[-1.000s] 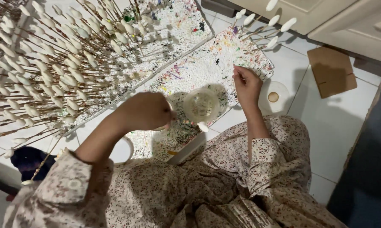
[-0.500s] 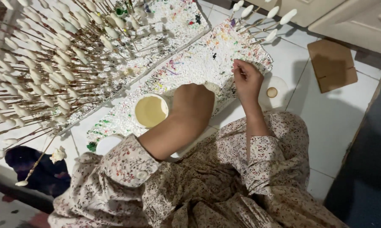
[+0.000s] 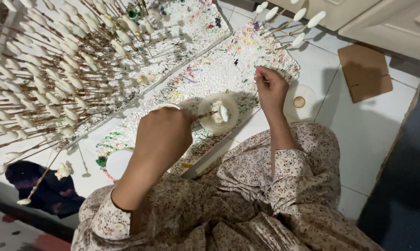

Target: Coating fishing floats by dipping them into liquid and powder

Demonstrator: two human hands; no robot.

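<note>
My left hand (image 3: 166,135) is closed around a thin stick whose white bud tip (image 3: 224,113) dips into a small clear cup (image 3: 218,122) of pale paint. The cup stands on a paint-speckled white board (image 3: 228,65) on the floor. My right hand (image 3: 271,88) rests on the board's right side, its fingers pinched on the end of another thin stick (image 3: 261,78). Both arms wear floral sleeves.
Many sticks with white bud tips (image 3: 42,69) stand in a board at the left, a few more (image 3: 289,18) at the top right. A round white lid (image 3: 298,101), a brown cardboard piece (image 3: 364,72), a white disc (image 3: 119,162) and a dark cloth (image 3: 47,186) lie around.
My left hand has pulled back to the left of the cup and now holds a stick with its tip in the cup. My right hand has stayed in place.
</note>
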